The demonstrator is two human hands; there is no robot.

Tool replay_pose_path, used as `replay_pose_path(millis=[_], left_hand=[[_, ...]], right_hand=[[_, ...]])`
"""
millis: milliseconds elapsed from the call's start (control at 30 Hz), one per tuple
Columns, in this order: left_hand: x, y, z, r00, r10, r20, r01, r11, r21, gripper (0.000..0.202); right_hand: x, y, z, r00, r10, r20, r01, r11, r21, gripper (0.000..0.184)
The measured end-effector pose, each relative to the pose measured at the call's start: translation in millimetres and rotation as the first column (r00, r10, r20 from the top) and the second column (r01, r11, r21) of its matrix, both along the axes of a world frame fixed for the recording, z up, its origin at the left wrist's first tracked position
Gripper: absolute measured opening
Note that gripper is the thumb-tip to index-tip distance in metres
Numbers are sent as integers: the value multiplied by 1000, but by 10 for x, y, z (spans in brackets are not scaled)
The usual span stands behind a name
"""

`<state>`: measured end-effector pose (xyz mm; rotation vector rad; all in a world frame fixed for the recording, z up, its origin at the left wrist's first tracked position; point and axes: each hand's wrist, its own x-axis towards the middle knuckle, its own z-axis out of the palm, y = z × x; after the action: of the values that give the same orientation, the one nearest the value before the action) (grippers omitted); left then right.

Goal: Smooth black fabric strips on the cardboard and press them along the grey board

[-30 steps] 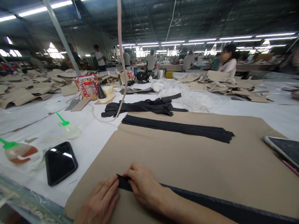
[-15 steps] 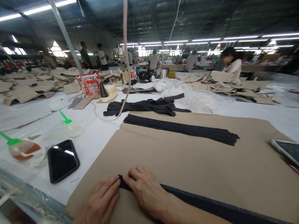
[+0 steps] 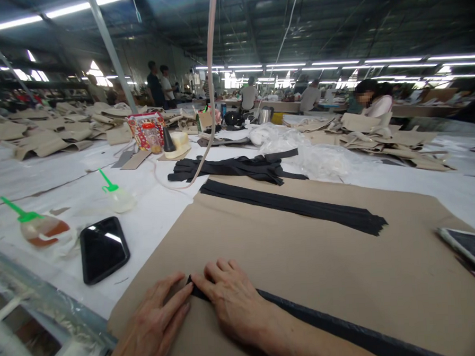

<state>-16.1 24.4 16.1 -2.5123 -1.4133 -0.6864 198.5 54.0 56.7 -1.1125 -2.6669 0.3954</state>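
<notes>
Head view: left of the fingers, a black phone is lying apart from the brown sheet. The left hand is resting half open, tips meeting the end of a black strip; I cannot tell whether they are pinching it. Just right, the right hand is curling over that strip, hiding its grip. Beyond the fingers, stacked strips are lying flat. If the fingers are pressing unevenly, the end could be skewing; a brushing forearm could be shifting the length rightward of them.
</notes>
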Motion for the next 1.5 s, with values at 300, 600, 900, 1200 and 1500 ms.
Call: replay_pose_path(millis=[300, 600, 900, 1200, 1500], left_hand=[[-10, 18, 33, 995, -53, -81, 54, 998, 13, 39], [-52, 104, 82, 970, -160, -184, 166, 986, 18, 37], [-2, 160, 131, 969, -155, -193, 153, 988, -30, 43], [66, 179, 177, 949, -172, -265, 151, 984, -97, 46], [160, 112, 201, 935, -109, -337, 62, 987, -147, 67]], right_hand=[[-33, 13, 7, 1000, -11, 23, 11, 1000, 0, 51], [231, -15, -43, 999, -19, 38, 14, 993, 115, 13], [413, 48, -47, 983, 145, 117, -168, 959, 229, 10], [492, -2, -27, 979, 159, 130, -188, 947, 261, 11], [657, -71, -17, 976, 158, 148, -192, 948, 254, 10]])
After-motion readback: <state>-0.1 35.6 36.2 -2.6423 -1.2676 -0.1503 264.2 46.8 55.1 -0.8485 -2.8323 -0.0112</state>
